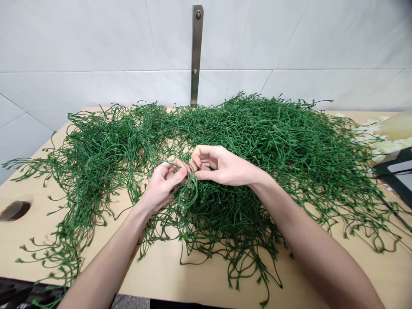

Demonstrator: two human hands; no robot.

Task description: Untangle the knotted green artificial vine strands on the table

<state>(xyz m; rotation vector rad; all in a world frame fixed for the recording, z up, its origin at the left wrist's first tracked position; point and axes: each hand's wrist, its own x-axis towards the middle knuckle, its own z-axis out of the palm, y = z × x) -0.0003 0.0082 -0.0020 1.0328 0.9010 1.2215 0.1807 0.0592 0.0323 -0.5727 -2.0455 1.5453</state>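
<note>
Green, plastic-looking stems (193,189) lie between my hands, above the front clump on the pale bench (161,279). My left hand (165,182) has its grip closed on them, thumb against forefinger; my right hand (222,167) appears to pinch them just beside it, fingertips nearly touching. For good control, hold the left pinch steady, work with the right fingertips only, and isolate each strand before applying tension. Pull gently along its length; a sharp tug could tighten the tangle or strain the forked tips. The held stems are thin, glossy and curved into a loop. Behind them, the large heap (273,124) shows similar wiry stems, densely interlaced, with small branched ends.
</note>
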